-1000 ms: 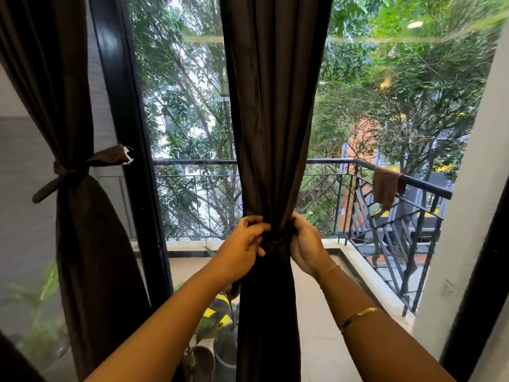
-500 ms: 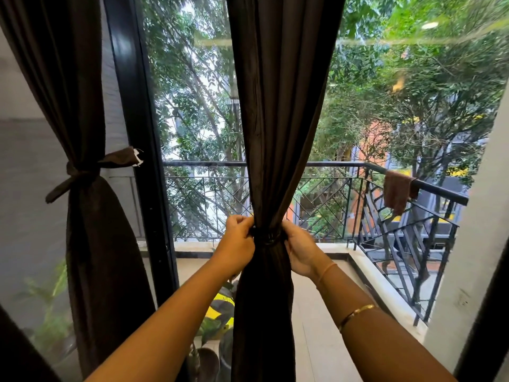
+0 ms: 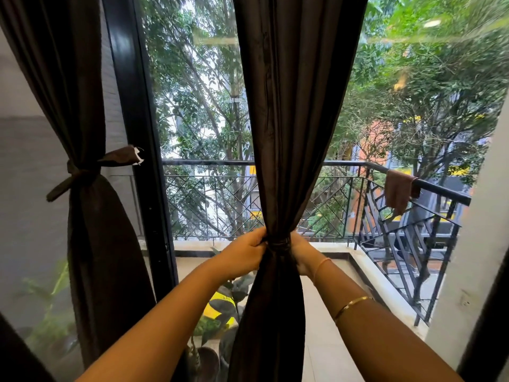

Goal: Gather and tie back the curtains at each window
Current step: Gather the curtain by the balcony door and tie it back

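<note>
Where the left hand (image 3: 246, 253) and right hand (image 3: 302, 252) are closed on the tie (image 3: 278, 240) from either side, the middle curtain (image 3: 294, 119) is held bunched at its waist, presumably for knotting; further left, the other curtain (image 3: 91, 244) is already tied.

My left arm (image 3: 154, 323) is bare — my right arm (image 3: 391, 343) wears a gold bangle (image 3: 353, 305) and an orange wrist thread (image 3: 321, 263)

Free room flanking curtain (image 3: 292, 133); glass (image 3: 203, 106) behind
</note>
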{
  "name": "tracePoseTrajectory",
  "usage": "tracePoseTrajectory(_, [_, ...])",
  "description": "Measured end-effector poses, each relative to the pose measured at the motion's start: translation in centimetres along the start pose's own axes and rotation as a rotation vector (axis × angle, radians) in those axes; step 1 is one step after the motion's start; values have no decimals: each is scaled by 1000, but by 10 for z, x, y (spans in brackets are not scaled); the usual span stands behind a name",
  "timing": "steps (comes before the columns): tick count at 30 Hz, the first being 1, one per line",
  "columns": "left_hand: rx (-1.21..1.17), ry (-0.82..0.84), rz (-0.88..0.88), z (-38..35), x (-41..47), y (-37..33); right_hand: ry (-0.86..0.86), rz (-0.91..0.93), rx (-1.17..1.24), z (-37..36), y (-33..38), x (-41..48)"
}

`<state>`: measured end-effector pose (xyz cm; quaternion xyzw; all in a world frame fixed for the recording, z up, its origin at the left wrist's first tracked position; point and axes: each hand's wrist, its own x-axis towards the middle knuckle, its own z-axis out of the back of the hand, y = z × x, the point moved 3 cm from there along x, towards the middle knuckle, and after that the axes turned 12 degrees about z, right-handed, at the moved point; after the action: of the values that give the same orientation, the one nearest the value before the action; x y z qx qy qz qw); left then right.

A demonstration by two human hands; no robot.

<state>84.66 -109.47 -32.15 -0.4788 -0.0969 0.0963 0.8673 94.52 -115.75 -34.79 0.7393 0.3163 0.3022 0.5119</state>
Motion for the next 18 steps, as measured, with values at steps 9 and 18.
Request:
tracePoseTrajectory(9, [415,-228,110,16,-10,-1,-89,73,-377,-16,20,-17])
tracePoseTrajectory(18, [411,-720,164,25,-2,10,-619,779,-463,-19,13,-50])
